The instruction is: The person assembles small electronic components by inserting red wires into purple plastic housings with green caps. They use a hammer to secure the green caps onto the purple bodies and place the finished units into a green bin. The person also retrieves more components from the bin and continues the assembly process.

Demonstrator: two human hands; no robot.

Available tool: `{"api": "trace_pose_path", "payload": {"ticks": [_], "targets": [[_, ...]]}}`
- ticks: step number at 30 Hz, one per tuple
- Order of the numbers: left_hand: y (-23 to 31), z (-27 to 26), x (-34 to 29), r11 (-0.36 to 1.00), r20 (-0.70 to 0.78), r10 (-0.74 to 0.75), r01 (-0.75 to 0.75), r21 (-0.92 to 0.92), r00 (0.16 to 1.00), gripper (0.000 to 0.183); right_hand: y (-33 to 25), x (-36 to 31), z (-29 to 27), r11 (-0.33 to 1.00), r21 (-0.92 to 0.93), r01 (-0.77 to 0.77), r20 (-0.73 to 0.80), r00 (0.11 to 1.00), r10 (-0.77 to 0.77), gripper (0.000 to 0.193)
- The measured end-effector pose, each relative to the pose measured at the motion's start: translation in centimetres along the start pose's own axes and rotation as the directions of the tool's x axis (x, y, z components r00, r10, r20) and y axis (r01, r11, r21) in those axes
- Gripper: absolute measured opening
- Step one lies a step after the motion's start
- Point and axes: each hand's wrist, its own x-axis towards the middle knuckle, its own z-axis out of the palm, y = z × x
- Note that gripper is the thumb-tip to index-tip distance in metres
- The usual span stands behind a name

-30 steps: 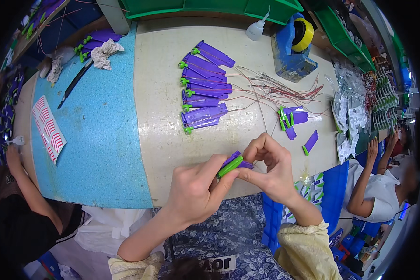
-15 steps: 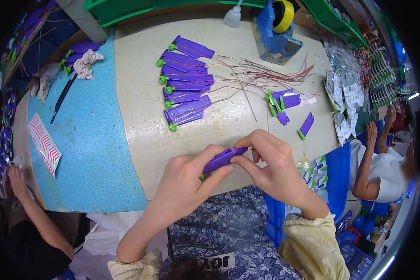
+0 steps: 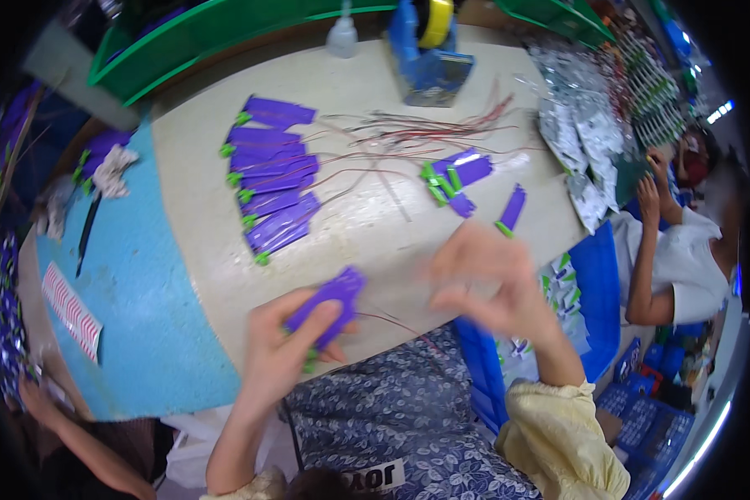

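My left hand (image 3: 277, 343) grips a flat purple plastic casing (image 3: 332, 302) with a green end, thumb across its face. A thin dark red wire (image 3: 392, 318) trails from beside it toward the table's near edge. Apart from the casing, my right hand (image 3: 496, 279) is blurred by motion, its thumb and fingers spread with nothing visible between them. Beyond the left hand, several purple casings with green ends (image 3: 271, 158) lie in an overlapping column, wires running rightward from them. Smaller purple-and-green pieces (image 3: 472, 168) lie beyond the right hand, with a single one (image 3: 514, 208) to their right.
A blue tape dispenser (image 3: 429, 71) and a white squeeze bottle (image 3: 342, 37) stand at the back. Silvery bags (image 3: 587, 125) lie far right. A blue bin (image 3: 604, 292) holds packed pieces at the near right. Other people work at both sides; a striped card (image 3: 72, 304) lies left.
My right hand has let go of the purple casing and moved right. My left hand has shifted left with the casing, now tilted more upright. The whole view has turned somewhat.
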Motion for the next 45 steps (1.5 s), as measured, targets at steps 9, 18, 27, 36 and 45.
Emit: {"api": "trace_pose_path", "payload": {"ticks": [9,18,27,36,45], "targets": [[0.2,-2.6,-1.8,0.82,-0.029,0.221,-0.17,0.547,0.975,0.012,8.4,-3.4,-10.0,0.707,-0.649,-0.28,-0.128,0.957,0.261,0.023],[-0.3,-4.2,-3.2,0.397,0.147,0.506,-0.38,0.835,0.85,0.017,2.5,9.5,7.0,0.958,0.13,-0.257,0.054,0.966,0.252,0.012],[0.4,-5.8,-1.3,0.351,0.107,0.38,-0.25,0.903,0.919,0.024,2.5,10.8,11.1,0.983,-0.18,0.044,0.096,0.995,-0.027,0.017],[0.7,-6.1,-2.0,0.728,-0.158,0.385,-0.194,0.657,0.909,0.023,0.0,7.9,10.8,0.788,0.424,-0.448,0.265,0.893,0.365,0.036],[0.1,-2.1,0.3,0.643,-0.116,0.641,-0.448,0.621,0.759,0.026,0.2,4.8,9.7,0.882,0.36,-0.302,0.055,0.951,0.304,0.029]]}}
